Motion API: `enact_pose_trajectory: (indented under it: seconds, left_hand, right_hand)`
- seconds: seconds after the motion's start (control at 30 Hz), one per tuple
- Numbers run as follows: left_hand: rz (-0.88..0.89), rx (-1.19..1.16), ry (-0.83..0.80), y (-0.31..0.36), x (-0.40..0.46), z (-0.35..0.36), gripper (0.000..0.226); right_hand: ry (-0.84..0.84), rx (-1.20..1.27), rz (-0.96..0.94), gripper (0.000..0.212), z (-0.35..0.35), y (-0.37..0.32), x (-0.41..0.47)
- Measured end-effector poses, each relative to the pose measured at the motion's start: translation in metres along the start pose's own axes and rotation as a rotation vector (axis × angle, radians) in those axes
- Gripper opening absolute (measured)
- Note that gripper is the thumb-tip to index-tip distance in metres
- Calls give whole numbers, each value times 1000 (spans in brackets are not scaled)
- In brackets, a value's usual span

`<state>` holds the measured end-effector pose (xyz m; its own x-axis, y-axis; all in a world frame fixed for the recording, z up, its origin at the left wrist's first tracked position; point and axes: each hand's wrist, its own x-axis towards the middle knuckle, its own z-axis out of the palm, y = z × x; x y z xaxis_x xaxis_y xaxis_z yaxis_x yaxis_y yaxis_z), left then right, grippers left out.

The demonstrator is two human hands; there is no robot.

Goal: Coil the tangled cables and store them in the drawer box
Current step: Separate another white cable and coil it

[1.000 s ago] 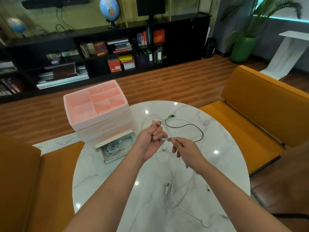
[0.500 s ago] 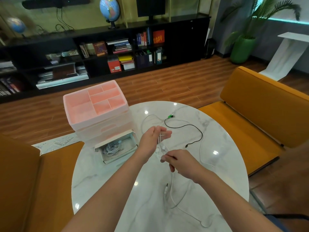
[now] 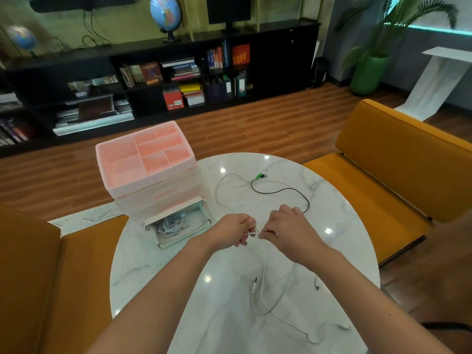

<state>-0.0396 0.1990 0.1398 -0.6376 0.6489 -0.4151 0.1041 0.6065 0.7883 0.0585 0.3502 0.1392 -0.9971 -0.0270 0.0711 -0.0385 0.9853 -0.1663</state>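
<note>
Pink translucent plastic makes up the drawer box (image 3: 145,172) at the left of the marble table (image 3: 158,272), its lowest drawer (image 3: 178,224) pulled out toward the person with one grey cable (image 3: 170,224) already lying coiled inside. Just right of that drawer, the left hand (image 3: 233,232) has its fingers curled, pinching a short stretch of the white cable (image 3: 265,297) near a plug. Close beside it, almost touching, the right hand (image 3: 286,229) pinches the same cable a little farther along, so the piece between them runs roughly left to right. From the two hands the rest of the white cable goes both ways: thin loops away toward the far edge of the table, and a long slack loop back toward the person, its loose ends lying on the marble below the wrists. Whether more than one white cable is mixed in there I cannot tell. A black cable (image 3: 283,192) with a green plug curves across the far side, passing behind the right hand.

The open drawer lies to the left, nearer the left hand, so a finished coil would likely travel that way.

The round marble top is glossy, flanked by orange seats (image 3: 398,162). Beyond are wooden floorboards, a low black bookshelf (image 3: 278,57) with a globe, and a green potted plant (image 3: 367,72) far right.
</note>
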Motion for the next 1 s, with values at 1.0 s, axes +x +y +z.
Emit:
enact_pose_trajectory:
  seconds: [1.0]
  left_hand:
    - [-43, -674, -260, 2, -8, 0, 33]
  right_hand:
    - [303, 720, 396, 15, 15, -5, 5]
